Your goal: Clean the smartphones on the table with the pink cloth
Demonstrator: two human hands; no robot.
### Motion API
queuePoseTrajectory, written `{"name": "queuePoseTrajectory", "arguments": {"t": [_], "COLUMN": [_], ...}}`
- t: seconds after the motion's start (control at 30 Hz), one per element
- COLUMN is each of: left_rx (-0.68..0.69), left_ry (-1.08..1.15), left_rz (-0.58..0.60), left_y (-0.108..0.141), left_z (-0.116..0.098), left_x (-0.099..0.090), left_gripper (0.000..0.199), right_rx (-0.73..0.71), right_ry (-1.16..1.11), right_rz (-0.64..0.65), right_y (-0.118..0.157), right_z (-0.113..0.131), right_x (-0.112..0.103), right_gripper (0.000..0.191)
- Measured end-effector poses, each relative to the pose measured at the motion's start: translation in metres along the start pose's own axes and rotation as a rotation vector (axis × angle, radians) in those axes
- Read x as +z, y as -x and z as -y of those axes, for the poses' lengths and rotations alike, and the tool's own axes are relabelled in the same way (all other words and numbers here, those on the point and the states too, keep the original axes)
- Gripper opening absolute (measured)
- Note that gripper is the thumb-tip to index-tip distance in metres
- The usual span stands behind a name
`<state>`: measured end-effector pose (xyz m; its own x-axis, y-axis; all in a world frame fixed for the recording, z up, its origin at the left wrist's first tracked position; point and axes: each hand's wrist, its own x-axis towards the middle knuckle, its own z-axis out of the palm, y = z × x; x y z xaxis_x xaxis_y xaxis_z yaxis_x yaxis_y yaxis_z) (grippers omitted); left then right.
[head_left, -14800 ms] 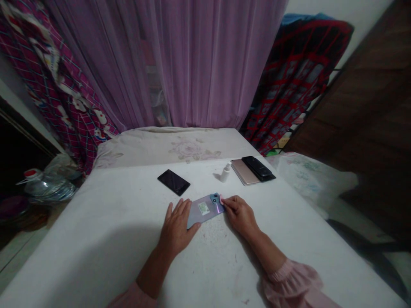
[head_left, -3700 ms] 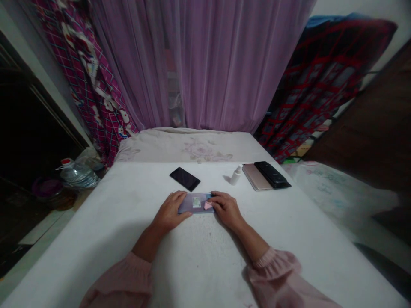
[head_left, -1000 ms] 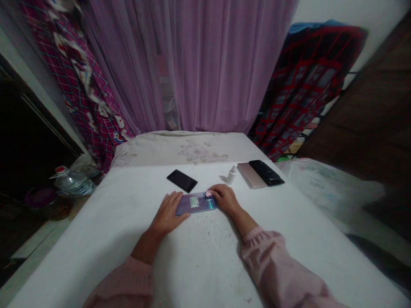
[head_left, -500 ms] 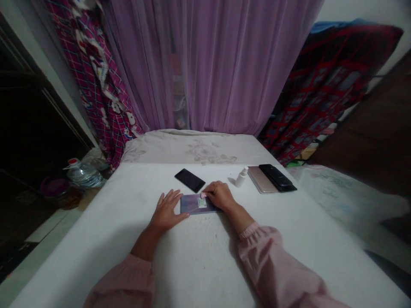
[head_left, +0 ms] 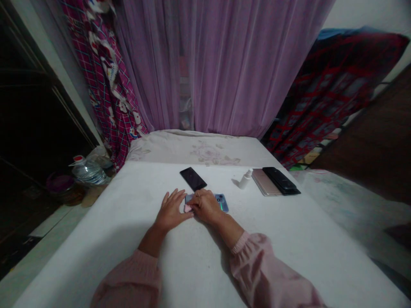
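Observation:
A blue phone (head_left: pixel 224 202) lies back up on the white table cover, its camera end showing to the right of my right hand. My right hand (head_left: pixel 205 206) pinches a small pink cloth (head_left: pixel 188 208) against the phone's left end and covers its middle. My left hand (head_left: pixel 171 211) rests at the phone's left edge, fingers spread and thumb along the near side. Just beyond my hands lies a black phone (head_left: pixel 193 178), screen up. A small white spray bottle (head_left: pixel 245 179) stands to the right.
A rose-gold device (head_left: pixel 265 183) lies flat at the right, with a black case or phone (head_left: pixel 281 181) partly on it. Purple curtains (head_left: pixel 231 64) hang behind the table. A large water bottle (head_left: pixel 87 170) stands beyond the left edge.
My right hand has slid left along the phone with the pink cloth, uncovering the camera end and hiding the light label. The view has shifted slightly.

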<state>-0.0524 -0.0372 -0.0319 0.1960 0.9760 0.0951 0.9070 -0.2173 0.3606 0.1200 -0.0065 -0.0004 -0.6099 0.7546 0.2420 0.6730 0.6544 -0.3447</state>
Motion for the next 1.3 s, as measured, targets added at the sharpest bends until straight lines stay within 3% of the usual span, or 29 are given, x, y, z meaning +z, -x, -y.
{"name": "queuePoseTrajectory", "arguments": {"t": [0.17, 0.3, 0.37, 0.43, 0.53, 0.6, 0.77, 0.93, 1.1, 1.23, 1.3], "left_rx": [-0.016, 0.046, 0.091, 0.112, 0.131, 0.171, 0.228, 0.029, -0.076, -0.095, -0.101], "left_ry": [-0.028, -0.027, -0.025, -0.026, -0.026, -0.019, -0.018, -0.04, 0.261, 0.543, 0.568], "left_rz": [0.026, 0.053, 0.06, 0.051, -0.008, -0.058, -0.103, -0.076, -0.182, -0.007, 0.072], "left_y": [0.001, 0.001, 0.0, -0.001, -0.003, -0.002, 0.003, 0.002, -0.004, -0.007, -0.008], "left_z": [-0.003, 0.0, 0.002, 0.003, 0.0, -0.004, -0.02, -0.03, -0.023, -0.018, -0.019], "left_x": [-0.004, -0.003, -0.002, -0.001, -0.001, -0.005, -0.022, -0.024, -0.013, -0.013, -0.014], "left_gripper": [0.073, 0.078, 0.08, 0.078, 0.067, 0.06, 0.046, 0.039, 0.044, 0.044, 0.044], "right_rx": [0.0, 0.093, 0.218, 0.432, 0.746, 0.824, 0.813, 0.807, 0.793, 0.769, 0.789], "right_ry": [-0.104, -0.208, -0.429, -0.703, -0.988, -1.076, -1.159, -1.17, -1.111, -1.074, -1.051], "right_rz": [-0.01, -0.159, -0.312, -0.434, -0.477, -0.488, -0.601, -0.607, -0.59, -0.616, -0.599], "right_y": [0.034, 0.064, 0.076, 0.084, 0.088, 0.088, 0.086, 0.084, 0.082, 0.081, 0.082], "right_z": [-0.021, -0.047, -0.059, -0.07, -0.079, -0.081, -0.079, -0.078, -0.075, -0.074, -0.075], "right_x": [-0.015, -0.023, -0.024, -0.024, -0.027, -0.03, -0.036, -0.033, -0.029, -0.029, -0.027], "right_gripper": [0.017, 0.015, 0.019, 0.033, 0.055, 0.061, 0.054, 0.054, 0.055, 0.055, 0.057]}}
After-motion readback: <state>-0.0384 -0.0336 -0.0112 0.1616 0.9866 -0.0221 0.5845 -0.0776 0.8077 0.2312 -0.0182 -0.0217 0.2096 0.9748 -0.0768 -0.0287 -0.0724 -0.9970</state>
